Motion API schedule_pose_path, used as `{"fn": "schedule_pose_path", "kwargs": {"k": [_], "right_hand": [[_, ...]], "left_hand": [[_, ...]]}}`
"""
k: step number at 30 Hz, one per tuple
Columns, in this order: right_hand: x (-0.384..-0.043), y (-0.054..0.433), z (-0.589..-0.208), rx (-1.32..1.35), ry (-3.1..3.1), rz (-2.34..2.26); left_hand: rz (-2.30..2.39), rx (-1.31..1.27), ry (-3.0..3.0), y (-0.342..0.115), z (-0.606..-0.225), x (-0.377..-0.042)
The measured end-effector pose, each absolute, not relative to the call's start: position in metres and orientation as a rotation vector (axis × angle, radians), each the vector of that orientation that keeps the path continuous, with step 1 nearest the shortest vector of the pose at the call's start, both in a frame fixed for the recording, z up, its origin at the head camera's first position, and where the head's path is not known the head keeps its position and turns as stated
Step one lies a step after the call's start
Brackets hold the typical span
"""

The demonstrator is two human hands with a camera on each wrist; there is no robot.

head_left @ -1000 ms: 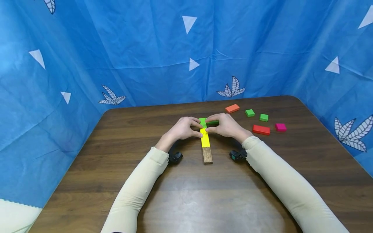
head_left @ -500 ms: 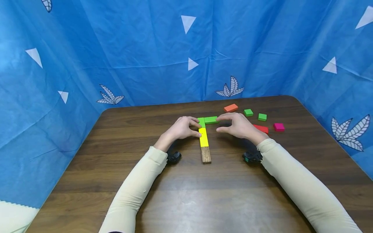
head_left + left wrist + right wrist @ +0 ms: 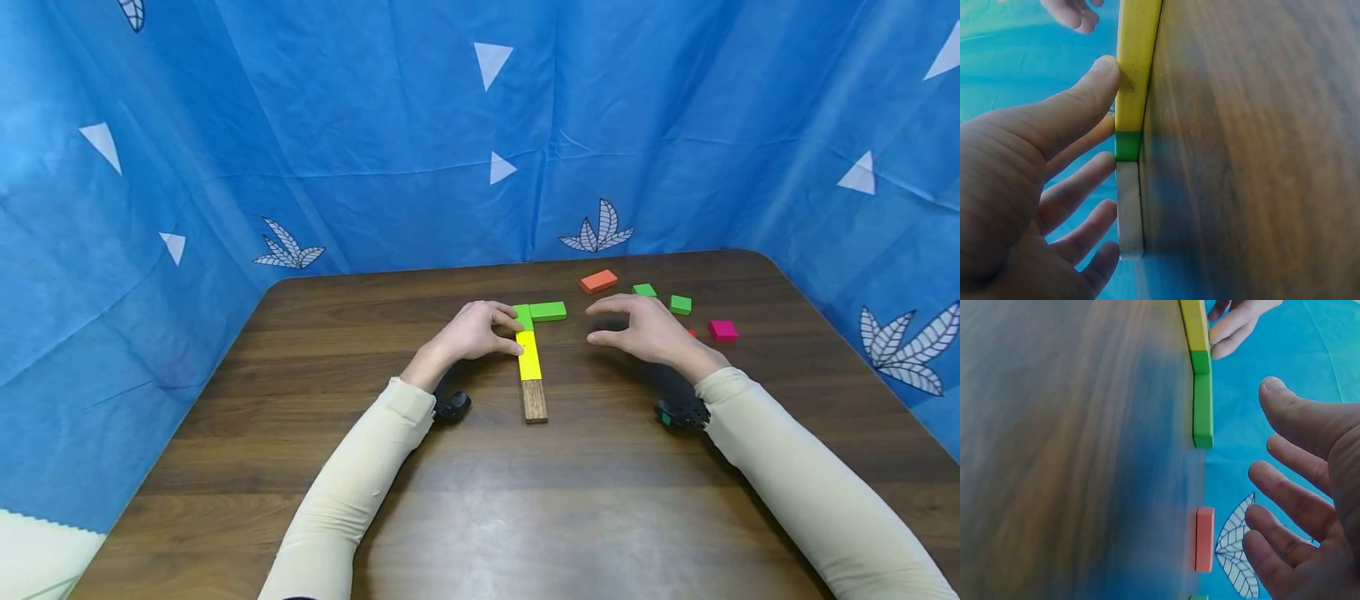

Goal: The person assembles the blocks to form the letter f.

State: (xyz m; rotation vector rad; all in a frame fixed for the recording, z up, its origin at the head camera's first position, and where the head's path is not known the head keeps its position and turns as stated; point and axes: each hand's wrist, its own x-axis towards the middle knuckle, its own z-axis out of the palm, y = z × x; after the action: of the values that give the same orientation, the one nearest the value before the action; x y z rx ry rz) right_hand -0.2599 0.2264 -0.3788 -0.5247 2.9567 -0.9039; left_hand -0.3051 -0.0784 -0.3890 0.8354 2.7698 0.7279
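On the dark brown wood-grain table point(image 3: 465, 517), the left hand point(image 3: 474, 331) touches its thumb to a flat yellow rectangular block point(image 3: 529, 363), fingers apart; the right hand point(image 3: 643, 330) holds nothing, fingers spread. The yellow block lies between a brown wood-grain block point(image 3: 534, 402) and an upright green block point(image 3: 527, 318), which meets a sideways green bar point(image 3: 549, 311). A left-thumb nudge could probably skew the row. No writing is legible.
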Motion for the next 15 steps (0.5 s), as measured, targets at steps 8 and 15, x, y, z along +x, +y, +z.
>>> {"fn": "schedule_pose_path", "kwargs": {"k": [8, 15], "right_hand": [[-0.252, 0.248, -0.379, -0.398, 2.964, -0.899], [-0.248, 0.263, -0.381, -0.29, 3.042, -0.882]], "left_hand": [[0.722, 0.843, 2.771, -0.078, -0.389, -0.306], [0.73, 0.843, 2.776, -0.079, -0.39, -0.306]]}}
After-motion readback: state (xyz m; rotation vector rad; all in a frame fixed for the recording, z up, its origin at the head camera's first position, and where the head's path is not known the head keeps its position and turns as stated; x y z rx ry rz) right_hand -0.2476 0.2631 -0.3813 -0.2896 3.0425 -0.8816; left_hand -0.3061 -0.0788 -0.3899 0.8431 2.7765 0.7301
